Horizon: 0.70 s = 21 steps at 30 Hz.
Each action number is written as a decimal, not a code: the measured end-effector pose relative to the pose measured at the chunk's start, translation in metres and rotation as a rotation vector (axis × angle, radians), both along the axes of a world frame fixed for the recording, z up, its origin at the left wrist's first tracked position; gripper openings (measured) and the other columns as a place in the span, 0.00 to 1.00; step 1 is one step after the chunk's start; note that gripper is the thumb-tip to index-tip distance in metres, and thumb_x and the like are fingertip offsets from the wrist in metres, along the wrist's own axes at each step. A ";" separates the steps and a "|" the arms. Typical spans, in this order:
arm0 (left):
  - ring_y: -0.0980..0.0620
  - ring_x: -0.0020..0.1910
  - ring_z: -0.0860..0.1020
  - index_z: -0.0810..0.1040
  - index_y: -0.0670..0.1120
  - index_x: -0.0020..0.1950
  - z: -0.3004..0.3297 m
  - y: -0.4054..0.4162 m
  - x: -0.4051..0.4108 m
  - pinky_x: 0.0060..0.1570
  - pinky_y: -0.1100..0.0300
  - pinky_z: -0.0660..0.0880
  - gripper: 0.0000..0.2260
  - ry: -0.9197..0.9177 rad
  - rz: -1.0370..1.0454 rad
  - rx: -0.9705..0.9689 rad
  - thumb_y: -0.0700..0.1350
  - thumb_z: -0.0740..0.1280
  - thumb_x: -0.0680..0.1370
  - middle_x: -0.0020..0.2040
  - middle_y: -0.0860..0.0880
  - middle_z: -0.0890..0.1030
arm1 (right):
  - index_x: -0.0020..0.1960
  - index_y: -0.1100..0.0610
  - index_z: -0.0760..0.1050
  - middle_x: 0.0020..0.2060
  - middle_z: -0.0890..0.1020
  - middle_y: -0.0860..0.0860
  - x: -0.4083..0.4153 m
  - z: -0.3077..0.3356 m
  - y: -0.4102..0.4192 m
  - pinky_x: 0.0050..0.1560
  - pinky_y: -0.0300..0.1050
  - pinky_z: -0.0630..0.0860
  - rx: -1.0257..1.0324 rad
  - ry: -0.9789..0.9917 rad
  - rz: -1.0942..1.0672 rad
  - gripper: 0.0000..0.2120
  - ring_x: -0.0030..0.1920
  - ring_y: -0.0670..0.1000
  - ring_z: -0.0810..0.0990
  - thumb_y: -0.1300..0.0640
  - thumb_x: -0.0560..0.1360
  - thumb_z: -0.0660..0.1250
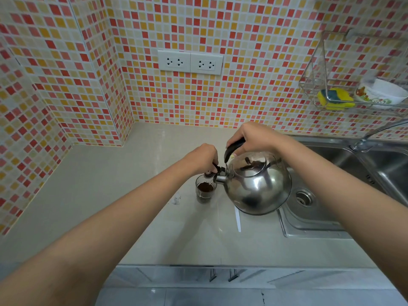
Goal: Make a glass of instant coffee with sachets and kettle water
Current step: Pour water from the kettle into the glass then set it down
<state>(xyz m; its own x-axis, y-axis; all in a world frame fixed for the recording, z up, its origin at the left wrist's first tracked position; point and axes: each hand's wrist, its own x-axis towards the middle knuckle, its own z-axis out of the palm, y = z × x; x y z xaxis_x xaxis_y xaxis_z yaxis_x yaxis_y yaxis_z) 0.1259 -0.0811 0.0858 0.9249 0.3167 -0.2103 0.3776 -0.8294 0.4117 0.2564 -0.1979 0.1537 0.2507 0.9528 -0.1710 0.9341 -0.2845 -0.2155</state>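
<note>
A: Round polished steel kettle (258, 184) held tilted above the pale counter (154, 217) by the right hand (254, 138), clenched round its black handle; spout over the small clear glass of brown coffee powder (205, 191).

B: Left hand (204, 157)?

A: Pinching the black spout cap (217, 168), apparently holding it open; glass stands on the counter, just beside the kettle.

B: Advice?

A: Tilt slowly; keep fingers out of the steam; thin stream into the centre.

B: Writing?

A: None legible; bowl (382, 91) shows cartoon print only.

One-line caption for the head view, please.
Right hand tips a steel kettle toward a glass of coffee powder while the left hand holds the spout cap open.
</note>
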 end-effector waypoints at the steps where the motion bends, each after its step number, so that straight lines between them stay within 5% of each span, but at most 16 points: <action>1: 0.44 0.53 0.81 0.82 0.40 0.59 0.000 0.001 0.000 0.54 0.54 0.78 0.14 -0.007 -0.002 -0.003 0.41 0.73 0.73 0.56 0.42 0.83 | 0.52 0.44 0.82 0.44 0.85 0.41 0.002 0.000 -0.002 0.43 0.46 0.77 0.005 0.024 -0.009 0.14 0.43 0.45 0.80 0.51 0.67 0.75; 11: 0.48 0.49 0.80 0.82 0.40 0.59 0.000 0.012 0.003 0.47 0.62 0.73 0.15 -0.071 0.041 -0.080 0.40 0.73 0.73 0.54 0.43 0.84 | 0.48 0.46 0.83 0.40 0.86 0.44 0.015 0.002 -0.021 0.46 0.49 0.81 0.103 0.213 -0.098 0.10 0.41 0.45 0.83 0.56 0.68 0.74; 17: 0.52 0.46 0.78 0.82 0.40 0.59 0.015 0.026 0.015 0.49 0.63 0.72 0.15 -0.187 0.129 -0.235 0.38 0.74 0.72 0.56 0.43 0.84 | 0.44 0.55 0.82 0.37 0.83 0.58 0.036 0.020 -0.021 0.36 0.47 0.70 0.135 0.148 -0.157 0.05 0.35 0.56 0.77 0.55 0.70 0.73; 21: 0.51 0.49 0.80 0.82 0.41 0.58 0.034 0.036 0.032 0.49 0.65 0.70 0.15 -0.246 0.132 -0.259 0.39 0.74 0.72 0.55 0.44 0.84 | 0.46 0.56 0.82 0.36 0.82 0.55 0.053 0.036 -0.019 0.36 0.45 0.69 0.155 0.137 -0.202 0.05 0.35 0.55 0.76 0.57 0.71 0.72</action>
<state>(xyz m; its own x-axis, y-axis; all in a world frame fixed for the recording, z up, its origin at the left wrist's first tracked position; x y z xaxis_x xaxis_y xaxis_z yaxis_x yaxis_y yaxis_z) 0.1575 -0.0450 0.1195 0.9124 0.4022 -0.0759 0.3383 -0.6365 0.6931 0.3095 -0.2171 0.1894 0.4224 0.9036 -0.0722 0.8212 -0.4151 -0.3916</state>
